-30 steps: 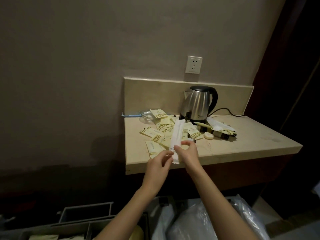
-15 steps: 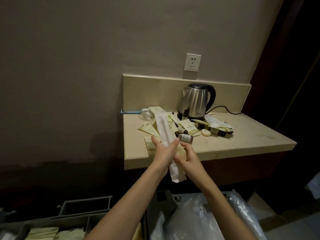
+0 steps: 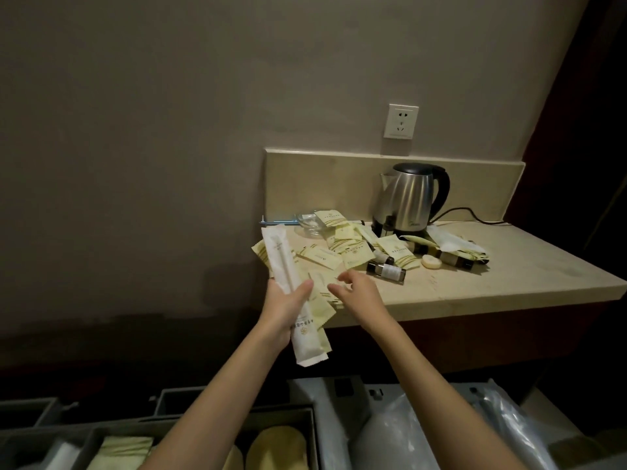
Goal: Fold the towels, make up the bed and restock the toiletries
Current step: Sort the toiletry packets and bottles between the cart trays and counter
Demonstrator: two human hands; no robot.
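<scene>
My left hand (image 3: 286, 308) grips a long white toothbrush packet (image 3: 291, 286): thumb across its front, fingers (image 3: 271, 290) curled behind. The packet stands tilted, upper end leaning away from me and to the left, lower end hanging below my palm, past the table's near edge. A pale yellow sachet (image 3: 320, 305) lies tucked behind the packet in the same grip.

My right hand (image 3: 359, 293) holds nothing; its fingers are spread and loosely bent, hovering just right of the packet over the near-left corner of the table (image 3: 509, 276).

Just beyond both hands, a loose heap of yellow-striped sachets (image 3: 353, 247) covers the left part of the table. Right of my right hand, close by, a small dark bottle (image 3: 386, 271) lies on its side. Further right: a round pale soap (image 3: 431, 262), then more dark bottles (image 3: 454, 259) under a white wrapper (image 3: 451, 239).

Beyond the heap, a clear glass dish (image 3: 310, 222) sits by the backsplash. To its right stands a steel kettle (image 3: 410, 196), cord running off right. Wall socket (image 3: 401, 121) above it.

Below my forearms: a cart tray (image 3: 200, 418) holding pale slippers (image 3: 276, 447) and striped packets (image 3: 122, 451); a clear plastic bag (image 3: 424, 432) to the right of it.
</scene>
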